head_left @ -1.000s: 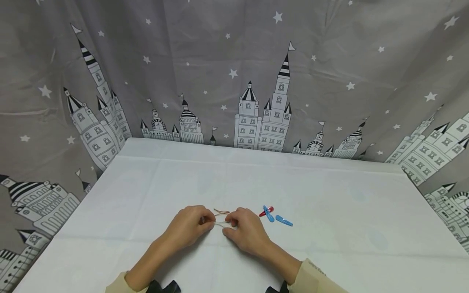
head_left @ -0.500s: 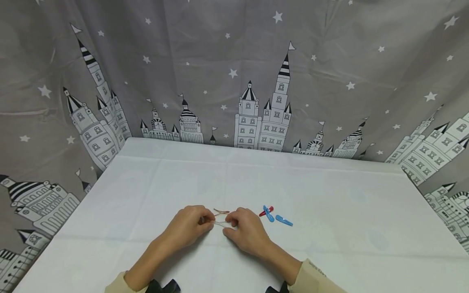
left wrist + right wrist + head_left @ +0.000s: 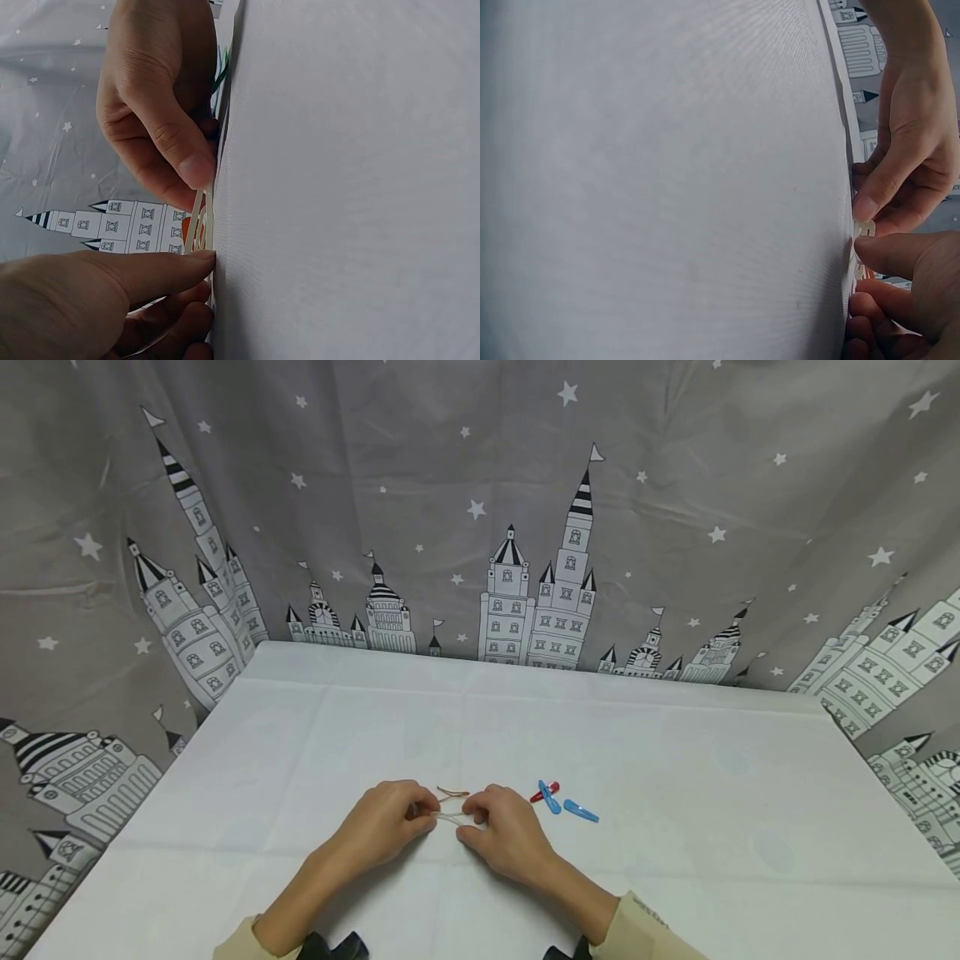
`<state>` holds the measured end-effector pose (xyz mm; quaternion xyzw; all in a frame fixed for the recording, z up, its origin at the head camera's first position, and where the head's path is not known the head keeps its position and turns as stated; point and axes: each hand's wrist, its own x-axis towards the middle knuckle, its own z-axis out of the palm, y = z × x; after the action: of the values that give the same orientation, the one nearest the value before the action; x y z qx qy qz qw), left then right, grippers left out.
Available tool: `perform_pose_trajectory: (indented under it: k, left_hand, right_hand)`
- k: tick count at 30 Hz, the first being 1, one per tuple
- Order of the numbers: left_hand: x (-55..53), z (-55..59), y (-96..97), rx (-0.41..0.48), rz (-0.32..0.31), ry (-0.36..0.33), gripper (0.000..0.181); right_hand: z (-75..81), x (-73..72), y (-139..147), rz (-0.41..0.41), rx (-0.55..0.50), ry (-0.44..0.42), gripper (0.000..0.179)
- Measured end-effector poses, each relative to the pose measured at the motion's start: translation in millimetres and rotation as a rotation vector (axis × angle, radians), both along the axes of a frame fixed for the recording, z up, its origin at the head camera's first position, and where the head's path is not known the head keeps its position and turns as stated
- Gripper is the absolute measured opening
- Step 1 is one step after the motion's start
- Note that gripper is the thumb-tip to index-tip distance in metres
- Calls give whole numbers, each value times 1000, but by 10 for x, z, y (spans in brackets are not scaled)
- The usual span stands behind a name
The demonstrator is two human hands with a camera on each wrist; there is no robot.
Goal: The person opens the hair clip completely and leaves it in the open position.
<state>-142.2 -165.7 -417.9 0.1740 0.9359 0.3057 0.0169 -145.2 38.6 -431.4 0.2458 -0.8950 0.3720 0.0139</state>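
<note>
Two thin white strands [image 3: 450,817], which look like one band, run between the hands just over the white tabletop; their exact kind is hard to tell. My left hand [image 3: 386,822] pinches the left end between thumb and fingers. At the right end, my right hand [image 3: 506,835] holds the strands between thumb and fingertips, thumb and index a little apart. The left wrist view shows the pale band [image 3: 196,225] stretched between both thumbs. Just beyond the fingertips lies a thin brown-orange band [image 3: 453,792], partly hidden by the hands.
Right of the right hand, a blue snap hair clip [image 3: 550,797] lies across a red hair clip [image 3: 554,787]. Another blue hair clip [image 3: 581,811] is beside them. A grey curtain [image 3: 420,468] with printed castles hangs behind the white-covered table [image 3: 675,760].
The left fingertips have shifted very slightly to the left, so a little more of the white strands shows. The right hand and the clips stay in place.
</note>
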Motion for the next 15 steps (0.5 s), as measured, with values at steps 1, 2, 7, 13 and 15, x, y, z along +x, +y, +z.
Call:
perform_pose_trajectory:
  k: [1, 2, 7, 13, 15]
  left_hand:
    - [1, 1, 1, 1, 2, -2, 9]
    - [1, 0, 3, 1, 3, -4, 9]
    - [3, 7, 1, 9, -3, -7, 9]
    - [3, 21, -1, 11, 9, 1, 11]
    - [-2, 36, -16, 17, 17, 6, 14]
  right_hand:
    - [4, 0, 3, 1, -3, -8, 14]
    - [7, 0, 7, 1, -5, -17, 14]
    - [18, 1, 24, 3, -26, -52, 16]
    - [46, 13, 39, 17, -51, -81, 18]
    - [65, 23, 42, 16, -61, -88, 19]
